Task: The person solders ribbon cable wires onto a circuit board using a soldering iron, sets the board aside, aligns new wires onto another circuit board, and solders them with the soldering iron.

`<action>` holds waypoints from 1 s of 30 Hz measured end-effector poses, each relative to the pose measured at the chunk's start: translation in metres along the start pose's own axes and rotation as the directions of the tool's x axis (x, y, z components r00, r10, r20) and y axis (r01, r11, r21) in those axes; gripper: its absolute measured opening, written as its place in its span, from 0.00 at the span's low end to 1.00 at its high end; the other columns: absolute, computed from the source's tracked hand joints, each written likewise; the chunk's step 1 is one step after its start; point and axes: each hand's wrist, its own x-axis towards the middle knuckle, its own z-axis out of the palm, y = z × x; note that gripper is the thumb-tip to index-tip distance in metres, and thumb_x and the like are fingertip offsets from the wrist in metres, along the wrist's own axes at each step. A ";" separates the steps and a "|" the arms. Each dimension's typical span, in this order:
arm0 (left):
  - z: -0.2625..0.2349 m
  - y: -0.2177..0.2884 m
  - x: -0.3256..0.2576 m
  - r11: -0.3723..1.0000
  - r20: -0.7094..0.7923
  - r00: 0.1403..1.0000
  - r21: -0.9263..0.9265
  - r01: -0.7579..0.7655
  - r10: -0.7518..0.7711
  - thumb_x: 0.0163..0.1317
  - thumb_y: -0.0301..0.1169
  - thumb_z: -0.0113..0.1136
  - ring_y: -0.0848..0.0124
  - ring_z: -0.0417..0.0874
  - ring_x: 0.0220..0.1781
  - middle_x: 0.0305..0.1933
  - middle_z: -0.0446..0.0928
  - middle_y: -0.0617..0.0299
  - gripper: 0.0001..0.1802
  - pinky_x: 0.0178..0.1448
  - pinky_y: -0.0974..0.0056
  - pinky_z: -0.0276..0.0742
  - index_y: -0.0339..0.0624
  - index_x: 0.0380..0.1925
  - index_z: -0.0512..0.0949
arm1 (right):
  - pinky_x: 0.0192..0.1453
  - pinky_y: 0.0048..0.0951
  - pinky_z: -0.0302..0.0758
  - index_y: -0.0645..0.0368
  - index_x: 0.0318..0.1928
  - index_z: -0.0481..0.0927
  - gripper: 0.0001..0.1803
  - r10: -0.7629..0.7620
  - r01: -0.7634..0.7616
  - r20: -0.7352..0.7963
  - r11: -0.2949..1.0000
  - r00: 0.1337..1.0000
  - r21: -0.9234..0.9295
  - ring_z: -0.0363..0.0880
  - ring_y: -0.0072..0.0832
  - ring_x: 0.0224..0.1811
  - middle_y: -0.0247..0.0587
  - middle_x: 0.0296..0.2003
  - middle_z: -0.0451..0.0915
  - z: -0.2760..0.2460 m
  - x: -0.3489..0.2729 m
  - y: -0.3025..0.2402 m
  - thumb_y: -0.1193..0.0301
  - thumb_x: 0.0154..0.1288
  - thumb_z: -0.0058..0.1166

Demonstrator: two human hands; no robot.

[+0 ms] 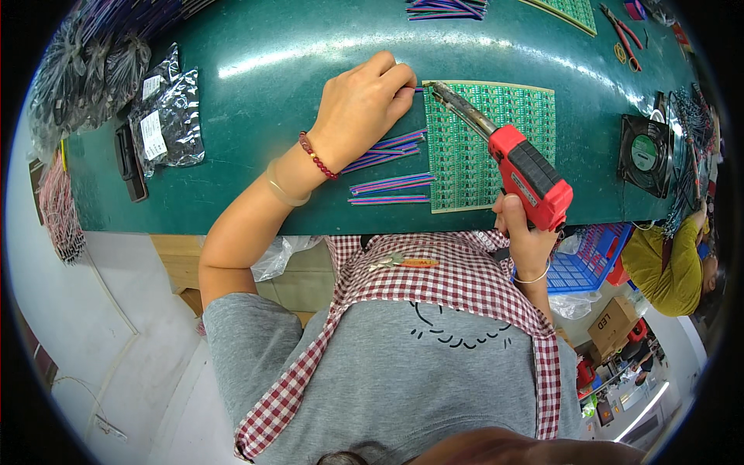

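Observation:
In my right hand (527,242) is a red and black soldering gun (536,180), my fingers wrapped round its grip. Its metal tip reaches the far left corner of a green circuit board panel (488,167) made up of many small repeated boards. My left hand (370,91) is closed in a pinch beside that same corner. A short purple wire (418,90) runs from its fingertips to the panel's edge. Whether wire and tip touch is too small to tell. Several cut wires, pink, blue and purple (391,184), lie along the panel's left edge, partly under my left wrist.
More wires (447,9) and another board panel (570,12) lie at the far side of the green table (287,101). Pliers (622,39) and a black fan (645,155) sit to the right. Bagged wires (85,77) fill the left. A co-worker's yellow sleeve (663,260) shows at right.

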 end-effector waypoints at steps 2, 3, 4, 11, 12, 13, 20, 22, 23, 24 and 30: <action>0.001 -0.001 0.000 1.000 0.005 1.000 0.008 0.005 -0.005 0.58 0.28 0.65 0.60 0.81 0.28 0.33 0.77 0.61 0.03 0.31 0.60 0.76 0.45 0.31 0.80 | 0.41 0.33 0.73 0.58 0.37 0.82 0.16 0.014 -0.013 -0.015 1.000 1.000 0.009 0.76 0.30 0.35 0.37 0.36 0.78 0.003 -0.001 0.002 0.63 0.54 0.74; 0.001 -0.001 0.000 1.000 0.009 1.000 0.015 0.011 -0.011 0.58 0.28 0.65 0.60 0.81 0.28 0.33 0.77 0.61 0.03 0.31 0.60 0.76 0.45 0.31 0.80 | 0.41 0.33 0.73 0.58 0.37 0.82 0.16 0.014 -0.014 -0.015 1.000 1.000 0.010 0.76 0.30 0.35 0.37 0.36 0.78 0.003 -0.002 0.003 0.63 0.54 0.74; 0.001 -0.002 0.000 1.000 0.009 1.000 0.016 0.012 -0.012 0.58 0.28 0.65 0.60 0.81 0.28 0.33 0.77 0.61 0.03 0.31 0.60 0.76 0.45 0.31 0.80 | 0.41 0.33 0.73 0.59 0.38 0.82 0.16 0.010 -0.010 -0.023 1.000 1.000 0.001 0.77 0.31 0.35 0.38 0.36 0.79 0.004 -0.002 0.004 0.64 0.55 0.73; 0.000 0.002 0.000 1.000 0.010 1.000 0.011 0.007 -0.007 0.58 0.28 0.64 0.60 0.81 0.27 0.33 0.76 0.61 0.03 0.31 0.59 0.76 0.45 0.31 0.80 | 0.42 0.33 0.74 0.59 0.39 0.85 0.12 0.040 -0.032 -0.034 0.979 0.999 0.202 0.82 0.33 0.35 0.38 0.35 0.85 -0.005 -0.002 -0.020 0.67 0.57 0.70; 0.000 0.001 0.000 1.000 0.013 1.000 0.010 0.009 -0.009 0.58 0.28 0.64 0.60 0.81 0.27 0.33 0.76 0.61 0.03 0.31 0.59 0.76 0.45 0.31 0.80 | 0.42 0.33 0.74 0.59 0.39 0.85 0.12 0.040 -0.032 -0.035 0.979 0.999 0.202 0.82 0.33 0.35 0.38 0.35 0.85 -0.006 -0.002 -0.019 0.67 0.57 0.70; 0.000 0.001 0.000 1.000 0.013 1.000 0.009 0.009 -0.009 0.58 0.28 0.64 0.60 0.81 0.27 0.33 0.76 0.61 0.03 0.31 0.59 0.76 0.45 0.31 0.80 | 0.42 0.34 0.74 0.58 0.38 0.85 0.12 0.027 -0.025 -0.013 0.992 1.000 0.123 0.81 0.33 0.35 0.38 0.34 0.85 -0.007 -0.003 -0.016 0.67 0.57 0.70; 0.001 -0.002 0.000 1.000 0.014 1.000 0.023 0.021 -0.021 0.58 0.28 0.64 0.61 0.81 0.27 0.32 0.76 0.62 0.03 0.31 0.59 0.76 0.45 0.31 0.80 | 0.42 0.35 0.73 0.57 0.38 0.84 0.14 -0.003 0.004 0.018 0.997 1.000 -0.079 0.79 0.32 0.37 0.39 0.35 0.83 -0.001 -0.003 -0.001 0.65 0.56 0.72; 0.000 -0.003 0.001 0.999 0.017 1.000 0.025 0.022 -0.023 0.58 0.28 0.65 0.61 0.81 0.27 0.33 0.76 0.62 0.03 0.31 0.60 0.76 0.45 0.32 0.80 | 0.42 0.35 0.73 0.57 0.38 0.84 0.13 0.004 -0.005 -0.005 0.999 1.000 -0.048 0.78 0.33 0.38 0.38 0.36 0.83 0.002 -0.004 0.005 0.65 0.56 0.72; 0.000 -0.003 0.001 1.000 0.016 1.000 0.022 0.017 -0.018 0.58 0.28 0.65 0.61 0.81 0.27 0.33 0.76 0.62 0.03 0.31 0.60 0.76 0.45 0.32 0.80 | 0.42 0.35 0.73 0.57 0.37 0.84 0.13 0.011 -0.012 -0.028 1.000 1.000 -0.017 0.78 0.33 0.39 0.37 0.36 0.82 0.004 -0.003 0.006 0.65 0.56 0.72; 0.000 -0.003 0.001 1.000 0.015 1.000 0.019 0.013 -0.013 0.58 0.28 0.65 0.61 0.81 0.28 0.33 0.76 0.62 0.03 0.31 0.60 0.76 0.45 0.32 0.80 | 0.42 0.35 0.73 0.57 0.37 0.84 0.13 0.011 -0.012 -0.028 1.000 1.000 -0.018 0.78 0.33 0.39 0.37 0.36 0.82 0.004 -0.003 0.005 0.65 0.56 0.72; -0.001 -0.001 0.000 1.000 0.021 1.000 0.009 0.016 -0.016 0.59 0.28 0.64 0.61 0.81 0.28 0.33 0.76 0.62 0.02 0.31 0.60 0.76 0.46 0.32 0.80 | 0.41 0.32 0.76 0.61 0.40 0.84 0.14 0.029 -0.029 -0.002 0.993 1.000 0.111 0.81 0.30 0.35 0.40 0.35 0.84 -0.002 0.000 -0.023 0.67 0.56 0.71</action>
